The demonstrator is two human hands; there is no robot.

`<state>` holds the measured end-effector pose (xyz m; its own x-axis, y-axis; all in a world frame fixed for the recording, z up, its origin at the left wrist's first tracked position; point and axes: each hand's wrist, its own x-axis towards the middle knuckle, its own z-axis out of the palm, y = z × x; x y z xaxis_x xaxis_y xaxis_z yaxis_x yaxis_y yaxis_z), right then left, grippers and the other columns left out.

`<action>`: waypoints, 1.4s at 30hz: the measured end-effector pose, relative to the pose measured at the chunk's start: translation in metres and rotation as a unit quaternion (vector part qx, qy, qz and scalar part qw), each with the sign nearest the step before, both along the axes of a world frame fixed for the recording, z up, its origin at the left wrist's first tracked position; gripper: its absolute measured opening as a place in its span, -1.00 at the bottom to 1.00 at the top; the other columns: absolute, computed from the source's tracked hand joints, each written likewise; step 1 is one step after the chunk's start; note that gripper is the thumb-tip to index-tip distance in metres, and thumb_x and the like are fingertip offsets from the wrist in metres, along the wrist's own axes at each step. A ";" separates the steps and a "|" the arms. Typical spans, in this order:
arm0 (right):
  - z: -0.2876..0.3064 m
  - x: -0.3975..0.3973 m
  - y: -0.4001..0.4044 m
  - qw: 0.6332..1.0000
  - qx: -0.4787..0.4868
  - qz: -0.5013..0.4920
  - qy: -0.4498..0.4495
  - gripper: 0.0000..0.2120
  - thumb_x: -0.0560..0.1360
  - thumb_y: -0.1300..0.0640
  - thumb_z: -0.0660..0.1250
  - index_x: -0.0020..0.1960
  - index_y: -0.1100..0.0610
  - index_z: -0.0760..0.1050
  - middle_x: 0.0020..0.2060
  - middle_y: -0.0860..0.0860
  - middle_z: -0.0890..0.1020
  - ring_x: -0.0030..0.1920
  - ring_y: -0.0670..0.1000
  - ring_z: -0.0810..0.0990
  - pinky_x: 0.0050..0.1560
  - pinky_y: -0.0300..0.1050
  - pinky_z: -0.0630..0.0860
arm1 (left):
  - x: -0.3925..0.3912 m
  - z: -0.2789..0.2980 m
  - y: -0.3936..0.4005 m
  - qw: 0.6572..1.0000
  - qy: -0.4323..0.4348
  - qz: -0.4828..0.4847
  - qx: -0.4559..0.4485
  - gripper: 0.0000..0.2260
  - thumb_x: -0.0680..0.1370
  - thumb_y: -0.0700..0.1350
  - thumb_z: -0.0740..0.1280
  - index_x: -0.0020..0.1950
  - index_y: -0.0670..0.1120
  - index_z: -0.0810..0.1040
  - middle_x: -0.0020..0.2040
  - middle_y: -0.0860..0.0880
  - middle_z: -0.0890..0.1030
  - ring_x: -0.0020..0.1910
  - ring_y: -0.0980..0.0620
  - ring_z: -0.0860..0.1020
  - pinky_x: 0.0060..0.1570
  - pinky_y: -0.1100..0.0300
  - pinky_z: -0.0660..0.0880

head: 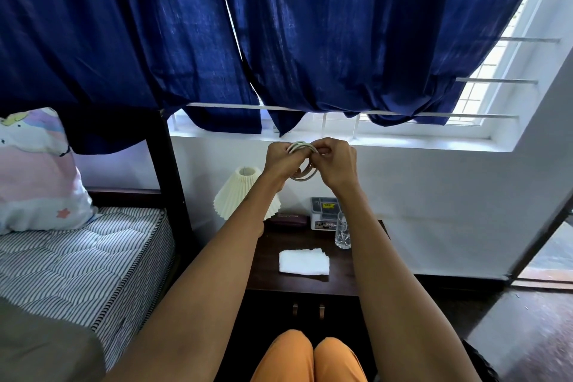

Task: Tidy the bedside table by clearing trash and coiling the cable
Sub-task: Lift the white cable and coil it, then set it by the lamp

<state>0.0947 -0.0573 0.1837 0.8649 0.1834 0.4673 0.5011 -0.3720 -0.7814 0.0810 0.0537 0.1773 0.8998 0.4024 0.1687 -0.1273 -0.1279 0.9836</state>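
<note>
Both hands, left hand [280,161] and right hand [333,161], grip a coiled white cable [302,161] (several loops) raised above the bedside table [266,263]. On the table lie a folded tissue [304,261] and a glass [342,231].

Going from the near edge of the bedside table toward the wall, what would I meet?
Folded white tissue → drinking glass → small grey box by the wall.

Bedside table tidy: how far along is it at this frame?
Mostly done: the white cable is already wound into loops. In hand: left hand and right hand grip the coil, raised above the bedside table. Left: set it down; the white tissue lies there.
</note>
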 end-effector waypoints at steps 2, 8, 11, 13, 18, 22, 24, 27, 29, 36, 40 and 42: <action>-0.002 0.001 0.002 1.000 0.008 -0.005 0.009 -0.82 0.42 0.35 0.34 0.01 0.25 0.60 -0.19 0.19 0.69 -0.20 0.09 0.66 -0.04 0.00 0.63 | 0.001 -0.001 0.000 1.000 0.001 0.011 -0.005 -0.94 0.42 -0.21 0.39 -0.20 -0.20 0.58 -0.40 -0.08 0.40 -0.46 0.06 0.33 -0.49 0.28 0.33; 0.000 0.002 0.003 1.000 -0.003 0.003 0.023 -0.76 0.43 0.36 0.33 0.07 0.19 0.52 -0.22 0.19 0.68 -0.17 0.14 0.66 -0.03 0.04 0.61 | 0.002 -0.002 0.004 1.000 0.003 0.014 -0.009 -0.90 0.39 -0.17 0.41 -0.25 -0.17 0.53 -0.43 -0.06 0.36 -0.46 0.06 0.31 -0.48 0.27 0.32; 0.001 0.001 0.001 0.999 0.009 0.015 0.030 -0.67 0.42 0.39 0.32 0.16 0.20 0.49 -0.18 0.21 0.68 -0.18 0.12 0.66 -0.05 -0.02 0.61 | 0.002 -0.002 0.005 1.000 0.005 0.001 -0.015 -0.89 0.38 -0.17 0.44 -0.25 -0.18 0.54 -0.47 -0.04 0.34 -0.50 0.08 0.30 -0.50 0.28 0.30; 0.000 0.002 -0.001 0.998 0.020 0.022 0.046 -0.64 0.41 0.41 0.33 0.18 0.21 0.49 -0.18 0.22 0.68 -0.22 0.08 0.64 -0.10 -0.09 0.61 | 0.001 -0.002 0.008 1.000 0.011 -0.017 -0.013 -0.90 0.39 -0.19 0.44 -0.24 -0.19 0.56 -0.47 -0.05 0.35 -0.50 0.07 0.30 -0.50 0.28 0.29; 0.001 0.001 -0.003 0.997 0.023 0.043 0.061 -0.64 0.41 0.43 0.33 0.18 0.26 0.48 -0.25 0.18 0.65 -0.37 -0.07 0.59 -0.18 -0.26 0.58 | -0.004 -0.002 0.013 0.999 0.011 -0.045 -0.022 -0.91 0.39 -0.22 0.44 -0.22 -0.24 0.60 -0.42 -0.10 0.41 -0.50 0.07 0.30 -0.48 0.26 0.27; -0.004 0.003 0.000 0.997 -0.002 0.045 0.057 -0.66 0.42 0.42 0.32 0.19 0.30 0.49 -0.17 0.26 0.67 -0.33 -0.01 0.60 -0.06 -0.10 0.60 | -0.005 -0.001 0.014 0.999 0.026 -0.036 0.000 -0.81 0.37 -0.24 0.43 -0.42 -0.15 0.49 -0.48 -0.06 0.35 -0.51 0.06 0.28 -0.50 0.26 0.26; -0.008 0.002 0.002 0.998 0.001 0.035 0.056 -0.70 0.42 0.40 0.33 0.15 0.30 0.52 -0.18 0.24 0.68 -0.33 0.00 0.60 -0.09 -0.12 0.60 | -0.003 -0.003 0.014 0.999 0.028 -0.020 0.008 -0.75 0.36 -0.22 0.42 -0.46 -0.13 0.41 -0.47 -0.06 0.30 -0.50 0.05 0.26 -0.49 0.25 0.25; -0.012 0.001 0.005 0.999 -0.024 0.022 0.039 -0.86 0.44 0.32 0.32 -0.06 0.30 0.62 -0.28 0.17 0.67 -0.31 0.07 0.63 -0.12 -0.07 0.61 | -0.001 -0.002 0.013 1.000 0.028 0.006 0.007 -0.81 0.35 -0.17 0.41 -0.39 -0.17 0.44 -0.47 -0.06 0.31 -0.48 0.04 0.26 -0.48 0.24 0.25; -0.012 0.002 0.007 0.998 -0.054 0.018 0.040 -0.82 0.48 0.24 0.30 -0.19 0.32 0.63 -0.29 0.20 0.68 -0.22 0.17 0.65 -0.07 0.06 0.60 | 0.001 -0.001 0.013 0.999 0.033 0.016 0.000 -0.84 0.34 -0.19 0.39 -0.39 -0.17 0.46 -0.50 -0.04 0.32 -0.50 0.04 0.27 -0.50 0.26 0.26; -0.014 0.008 0.010 0.992 -0.088 0.049 0.079 -0.75 0.54 0.20 0.26 -0.13 0.39 0.57 -0.19 0.28 0.66 -0.14 0.23 0.63 0.00 0.13 0.59 | 0.001 -0.004 0.016 0.998 0.055 0.009 -0.013 -0.94 0.33 -0.28 0.32 -0.35 -0.22 0.53 -0.45 -0.11 0.38 -0.48 0.01 0.27 -0.52 0.29 0.26; -0.011 0.011 0.007 0.983 -0.042 0.101 0.145 -0.78 0.56 0.28 0.21 -0.06 0.42 0.55 -0.16 0.22 0.59 -0.13 0.15 0.61 -0.01 0.10 0.63 | -0.001 -0.004 0.018 0.997 0.057 -0.003 -0.050 -0.87 0.36 -0.32 0.29 -0.40 -0.21 0.52 -0.42 -0.11 0.42 -0.49 0.04 0.27 -0.49 0.28 0.25; -0.009 0.013 0.005 0.978 -0.033 0.126 0.164 -0.79 0.57 0.30 0.18 -0.11 0.37 0.54 -0.15 0.22 0.59 -0.09 0.14 0.62 0.00 0.07 0.63 | -0.001 -0.002 0.018 0.995 0.053 -0.006 -0.082 -0.84 0.35 -0.34 0.27 -0.43 -0.17 0.47 -0.47 -0.07 0.37 -0.52 0.06 0.25 -0.49 0.28 0.23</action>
<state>0.1082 -0.0521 0.1750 0.8902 0.4295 0.1522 0.3091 -0.3239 -0.8942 0.0796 0.0713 0.1751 0.9137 0.4064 0.0050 -0.0217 0.0366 0.9991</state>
